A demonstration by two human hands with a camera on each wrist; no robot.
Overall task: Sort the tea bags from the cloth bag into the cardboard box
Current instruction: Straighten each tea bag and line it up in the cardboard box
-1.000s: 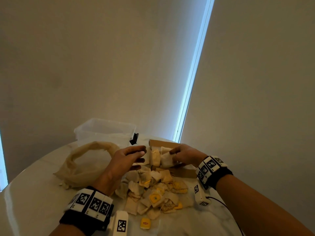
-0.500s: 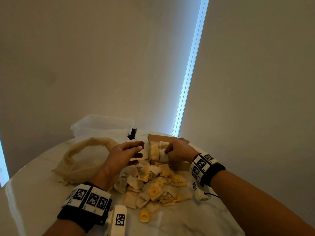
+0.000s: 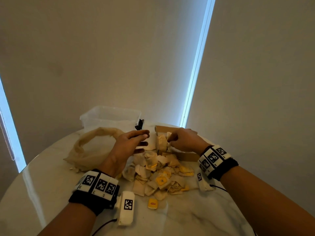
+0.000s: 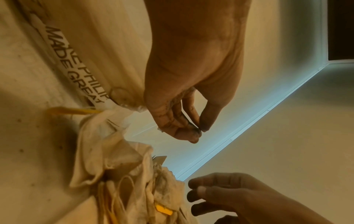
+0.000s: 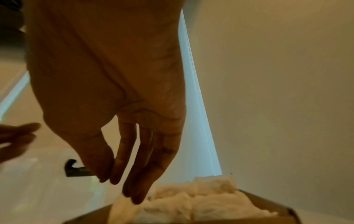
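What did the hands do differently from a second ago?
Not much. The right hand stayed at the box, its fingertips now down on the tea bags inside. The left hand stayed open beside the box, holding nothing. The pile, cloth bag and tub stayed put.

This looks like a room in a home, a dining corner by the feel of it. A round table (image 3: 51, 193) with a glossy, marble-patterned white top fills the foreground, set close against plain pale walls (image 3: 102, 57). Pulled-down roller blinds (image 3: 255, 82) cover the windows, and cold daylight leaks through the narrow gaps at their edges; a bead chain (image 3: 6, 142) hangs at the far left. A clear plastic storage tub (image 3: 109, 116) sits at the table's far edge. Household things only — tea bags (image 3: 158, 174) heaped loose on the tabletop.
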